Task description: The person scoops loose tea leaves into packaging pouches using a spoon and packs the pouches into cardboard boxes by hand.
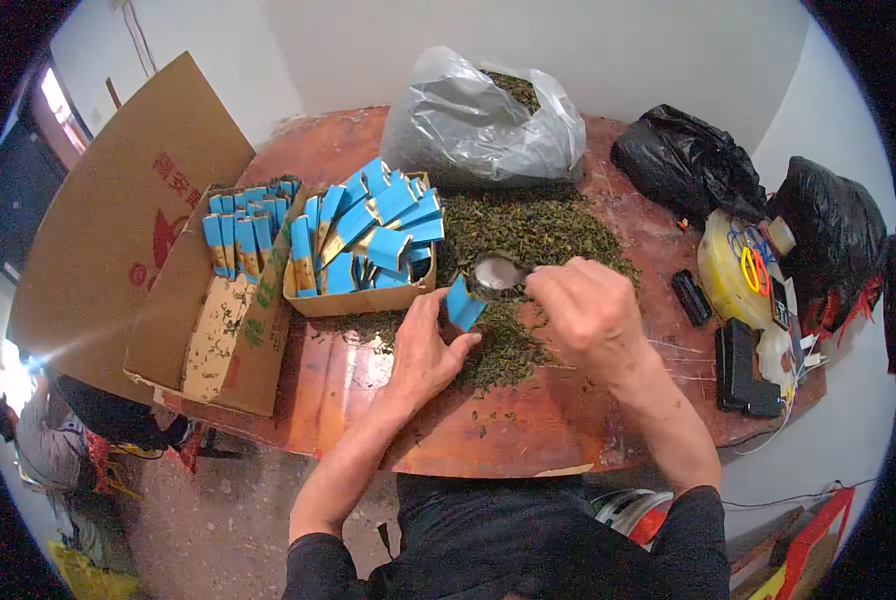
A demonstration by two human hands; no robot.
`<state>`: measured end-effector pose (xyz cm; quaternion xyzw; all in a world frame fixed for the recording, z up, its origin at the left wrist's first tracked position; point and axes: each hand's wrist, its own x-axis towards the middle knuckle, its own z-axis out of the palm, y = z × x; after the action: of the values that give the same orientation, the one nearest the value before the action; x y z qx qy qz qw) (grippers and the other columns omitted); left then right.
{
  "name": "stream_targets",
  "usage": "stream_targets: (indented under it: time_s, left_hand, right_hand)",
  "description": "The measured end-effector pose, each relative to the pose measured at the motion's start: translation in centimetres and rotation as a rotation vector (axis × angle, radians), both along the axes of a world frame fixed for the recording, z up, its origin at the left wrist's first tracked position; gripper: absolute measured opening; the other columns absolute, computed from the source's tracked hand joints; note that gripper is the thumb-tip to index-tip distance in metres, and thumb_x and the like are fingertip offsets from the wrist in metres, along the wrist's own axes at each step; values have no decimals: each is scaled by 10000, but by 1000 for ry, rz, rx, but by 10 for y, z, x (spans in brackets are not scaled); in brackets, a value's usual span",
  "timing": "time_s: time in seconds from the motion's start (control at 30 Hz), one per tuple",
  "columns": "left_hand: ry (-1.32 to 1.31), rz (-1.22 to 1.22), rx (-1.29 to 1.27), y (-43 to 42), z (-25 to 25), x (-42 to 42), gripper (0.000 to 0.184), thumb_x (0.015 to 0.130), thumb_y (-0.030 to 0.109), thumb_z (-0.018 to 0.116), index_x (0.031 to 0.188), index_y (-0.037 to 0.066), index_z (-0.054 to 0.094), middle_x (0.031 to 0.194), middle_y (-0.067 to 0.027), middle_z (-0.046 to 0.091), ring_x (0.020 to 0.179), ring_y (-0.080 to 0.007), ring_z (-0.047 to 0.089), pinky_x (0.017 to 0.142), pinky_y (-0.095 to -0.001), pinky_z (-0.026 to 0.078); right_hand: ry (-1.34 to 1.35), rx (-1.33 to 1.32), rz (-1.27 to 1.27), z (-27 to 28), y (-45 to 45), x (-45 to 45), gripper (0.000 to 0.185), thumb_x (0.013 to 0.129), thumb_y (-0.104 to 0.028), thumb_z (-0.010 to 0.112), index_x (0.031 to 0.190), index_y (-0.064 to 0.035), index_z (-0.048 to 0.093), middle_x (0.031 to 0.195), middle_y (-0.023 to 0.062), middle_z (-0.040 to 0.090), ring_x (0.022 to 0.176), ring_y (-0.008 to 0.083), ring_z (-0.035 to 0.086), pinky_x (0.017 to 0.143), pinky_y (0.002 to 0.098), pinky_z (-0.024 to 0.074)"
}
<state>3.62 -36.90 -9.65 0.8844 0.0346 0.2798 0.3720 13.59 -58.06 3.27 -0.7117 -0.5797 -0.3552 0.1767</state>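
Note:
My left hand point(428, 350) is closed around a small blue packet point(464, 305), holding it upright over the table. In my right hand point(588, 310), a round metal scoop point(498, 272) is gripped by its handle, its shiny bowl close to the packet's top. Whether the bowl holds anything, I cannot tell. A loose pile of dried green leaves point(538, 232) spreads below and behind both hands. To the left, a small cardboard box point(363, 302) is heaped with blue and gold packets point(386, 245).
A larger open carton point(253, 365) with packets standing in rows is at the left. Behind stands a clear plastic bag point(448, 130) of leaves. Black bags point(683, 155), orange-handled scissors point(754, 270) and a black case point(743, 370) lie right. Another person point(58, 450) is at lower left.

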Motion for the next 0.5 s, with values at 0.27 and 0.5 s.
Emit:
stream_targets:
  time_s: [0.27, 0.5]
  left_hand:
    - [90, 57, -104, -5, 12, -7, 685, 781, 180, 910, 1337, -14, 560, 1107, -171, 667, 956, -315, 678, 855, -413, 558]
    - [133, 62, -101, -3, 8, -6, 660, 780, 166, 918, 1319, -4, 576, 1114, -157, 728, 1002, -273, 729, 886, -387, 578]
  right_hand:
    - [377, -73, -244, -38, -39, 7, 156, 926, -112, 761, 845, -40, 649, 730, 159, 682, 669, 355, 696, 586, 466, 536]
    - [465, -208, -398, -58, -36, 6, 224, 938, -177, 757, 801, -46, 637, 709, 190, 692, 647, 392, 709, 597, 494, 566]
